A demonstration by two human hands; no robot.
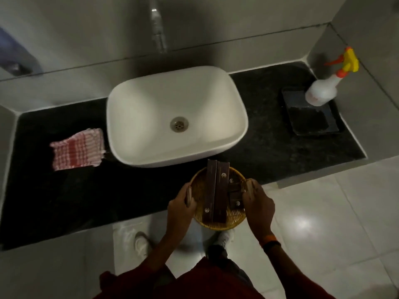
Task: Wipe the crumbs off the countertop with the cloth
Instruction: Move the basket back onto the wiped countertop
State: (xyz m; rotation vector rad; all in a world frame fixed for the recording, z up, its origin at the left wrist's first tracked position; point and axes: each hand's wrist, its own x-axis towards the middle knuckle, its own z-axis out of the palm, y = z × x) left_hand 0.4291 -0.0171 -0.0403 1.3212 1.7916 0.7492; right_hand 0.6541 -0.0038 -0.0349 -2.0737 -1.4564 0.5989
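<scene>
A red and white checked cloth (78, 148) lies folded on the black countertop (64, 201), left of the white basin. Both hands are well to its right, at the counter's front edge. My left hand (180, 209) grips the left rim of a round woven basket (218, 221), and my right hand (258, 207) grips its right rim. The basket holds long dark brown boxes (216, 190) and a few smaller ones. It hangs partly over the counter edge. No crumbs can be made out on the dark stone.
A white basin (151, 104) with a metal drain sits mid-counter under a tap (158, 29). At the right stands a white spray bottle (321, 91) with an orange and yellow trigger, on a dark tray (313, 119). Pale floor tiles and my shoes lie below.
</scene>
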